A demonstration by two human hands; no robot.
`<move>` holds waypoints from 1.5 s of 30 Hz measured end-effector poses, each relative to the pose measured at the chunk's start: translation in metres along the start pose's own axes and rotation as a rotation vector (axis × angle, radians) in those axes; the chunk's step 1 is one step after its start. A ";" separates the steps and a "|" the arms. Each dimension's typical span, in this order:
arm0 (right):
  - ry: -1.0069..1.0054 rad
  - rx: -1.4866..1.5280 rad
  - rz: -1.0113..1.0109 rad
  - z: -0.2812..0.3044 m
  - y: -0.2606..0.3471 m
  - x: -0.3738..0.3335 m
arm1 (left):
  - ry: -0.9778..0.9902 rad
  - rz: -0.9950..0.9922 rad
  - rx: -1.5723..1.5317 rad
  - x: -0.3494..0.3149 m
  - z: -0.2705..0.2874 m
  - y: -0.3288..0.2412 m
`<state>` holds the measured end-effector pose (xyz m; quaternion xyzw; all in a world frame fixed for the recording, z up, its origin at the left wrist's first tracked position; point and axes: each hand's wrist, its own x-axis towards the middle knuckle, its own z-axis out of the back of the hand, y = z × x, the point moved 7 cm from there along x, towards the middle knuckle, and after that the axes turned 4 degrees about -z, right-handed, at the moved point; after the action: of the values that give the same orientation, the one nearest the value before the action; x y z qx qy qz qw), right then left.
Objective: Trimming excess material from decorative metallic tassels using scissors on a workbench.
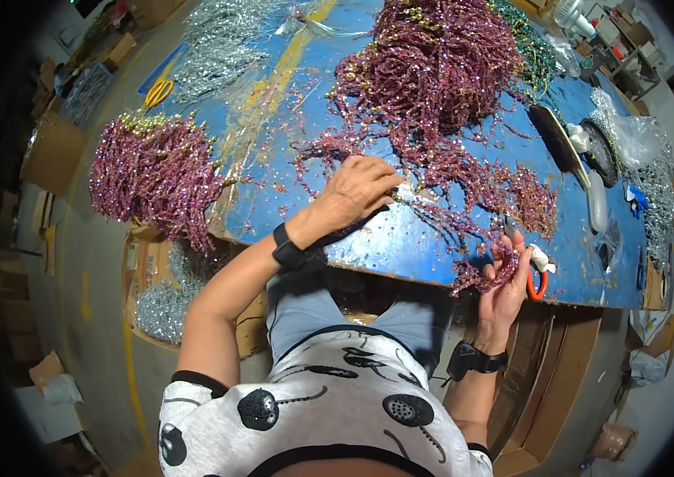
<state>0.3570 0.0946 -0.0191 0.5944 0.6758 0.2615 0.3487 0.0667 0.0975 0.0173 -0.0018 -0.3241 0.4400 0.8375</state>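
Over the near edge of a blue table, my left hand is closed, its fingertips pinching the end of a pink glittery strand. The strand stretches right toward my right hand. That hand is palm up, its fingers curled around a small bunch of pink glitter strands. Close beside its fingertips is a red-orange handle loop, with white wrapping next to it; its other end cannot be made out. Loose pink strands lie just beyond both hands.
A big heap of pink strands rises at the back; a tied pink bundle overhangs the left edge. Yellow-handled scissors, silver strands and a dark long-handled brush lie around. Cardboard boxes stand below.
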 end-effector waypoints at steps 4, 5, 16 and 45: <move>-0.002 0.074 0.016 0.003 0.005 -0.005 | 0.130 -0.066 0.083 0.004 -0.016 0.006; -0.078 0.054 0.054 0.007 0.009 -0.006 | 0.087 -0.081 0.108 0.005 -0.012 0.004; -0.090 0.002 0.179 -0.005 0.051 -0.029 | -0.440 0.511 -0.133 -0.021 0.107 0.070; 0.563 -1.004 -0.569 -0.008 -0.061 -0.075 | -0.006 0.327 -0.289 -0.037 0.110 -0.060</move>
<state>0.3164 0.0117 -0.0492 0.0645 0.6681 0.5894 0.4495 0.0362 0.0028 0.1015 -0.1733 -0.3818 0.5190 0.7449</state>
